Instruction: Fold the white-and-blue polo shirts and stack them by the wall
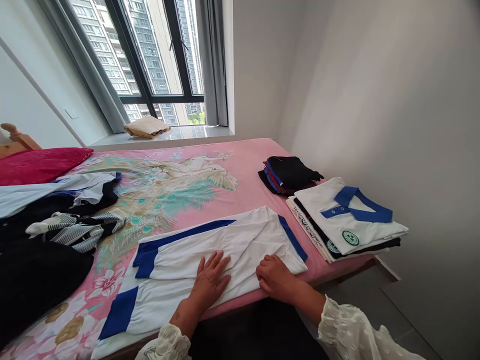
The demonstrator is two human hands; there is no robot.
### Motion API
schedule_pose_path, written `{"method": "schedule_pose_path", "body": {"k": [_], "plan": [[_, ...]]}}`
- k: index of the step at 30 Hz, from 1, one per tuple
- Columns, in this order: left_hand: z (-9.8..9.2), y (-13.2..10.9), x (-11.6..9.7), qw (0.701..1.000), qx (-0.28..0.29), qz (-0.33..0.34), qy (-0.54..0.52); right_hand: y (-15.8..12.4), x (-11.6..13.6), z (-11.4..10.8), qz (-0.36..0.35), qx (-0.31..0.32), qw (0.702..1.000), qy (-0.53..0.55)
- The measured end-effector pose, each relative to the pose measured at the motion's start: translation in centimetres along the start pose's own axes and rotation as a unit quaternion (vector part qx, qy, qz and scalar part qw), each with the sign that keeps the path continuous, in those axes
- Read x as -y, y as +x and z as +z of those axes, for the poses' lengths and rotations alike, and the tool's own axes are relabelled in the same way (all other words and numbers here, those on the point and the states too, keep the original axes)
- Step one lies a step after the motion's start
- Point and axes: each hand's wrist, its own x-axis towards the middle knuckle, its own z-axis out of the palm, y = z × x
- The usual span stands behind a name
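A white long-sleeved shirt (pixel 232 250) with blue cuffs and blue edging lies partly folded along the near edge of the bed. Its sleeves stretch toward the left, one above the other. My left hand (pixel 210 280) rests flat on the shirt's middle, fingers spread. Farther right, my right hand (pixel 275 277) has its fingers curled onto the fabric near the front edge, gripping a bit of it. The fingertips of that hand are partly hidden.
A stack of folded shirts (pixel 352 215), a white blue-collared one on top, sits at the bed's right corner. Behind it is a pile of dark folded clothes (pixel 292 172). Loose clothes (pixel 75 225) and a red pillow (pixel 45 165) lie left on the patterned bedsheet (pixel 247 170).
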Motion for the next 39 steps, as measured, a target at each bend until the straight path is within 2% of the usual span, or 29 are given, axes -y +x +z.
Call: {"method": "schedule_pose_path", "body": {"k": [5,7,11,13,16,18,20,23,27,29,31,34,36,39], "plan": [[-0.1,2.0,-1.1,1.000,0.016,0.019,0.007,-0.3,1.3,0.2,-0.026,-0.041,0.999,0.012],[0.2,2.4,-1.2,0.999,0.037,0.000,0.018,-0.6,1.8,-0.1,-0.025,-0.003,1.000,-0.009],[-0.1,3.0,-0.9,0.998,0.063,-0.006,0.020,-1.5,2.1,-1.8,0.029,0.087,0.994,-0.064],[-0.6,3.7,-1.0,0.999,0.047,-0.006,0.016,-1.2,2.1,-2.4,0.041,0.074,0.995,-0.049],[-0.9,5.0,-1.2,0.999,-0.006,-0.022,0.034,0.9,2.5,-1.9,0.016,-0.045,0.999,0.024],[-0.5,5.6,-1.4,0.996,-0.013,-0.067,0.054,3.2,2.7,-0.8,0.001,-0.104,0.993,0.057],[0.1,5.9,-1.3,0.991,0.006,-0.113,0.067,5.6,2.5,0.6,0.006,-0.100,0.992,0.071],[0.4,5.6,-0.7,0.984,0.036,-0.149,0.086,8.0,0.7,2.2,0.062,-0.032,0.995,0.074],[-1.0,3.6,2.0,0.972,0.059,-0.193,0.117,8.1,-4.2,2.9,0.196,0.000,0.980,0.042],[-2.3,2.0,4.2,0.965,0.069,-0.218,0.128,7.5,-6.3,2.5,0.243,0.003,0.970,0.027],[-3.6,0.2,6.7,0.955,0.073,-0.250,0.144,7.3,-7.1,2.0,0.271,-0.005,0.962,0.018],[-5.1,-2.4,10.1,0.935,0.062,-0.301,0.178,7.9,-5.9,1.3,0.263,-0.067,0.962,0.011],[-5.5,-3.8,11.6,0.929,0.043,-0.320,0.183,8.6,-4.0,1.6,0.201,-0.111,0.973,0.004],[-5.6,-5.4,13.4,0.938,0.023,-0.318,0.137,9.5,-1.4,2.9,0.122,-0.096,0.988,0.008]]}}
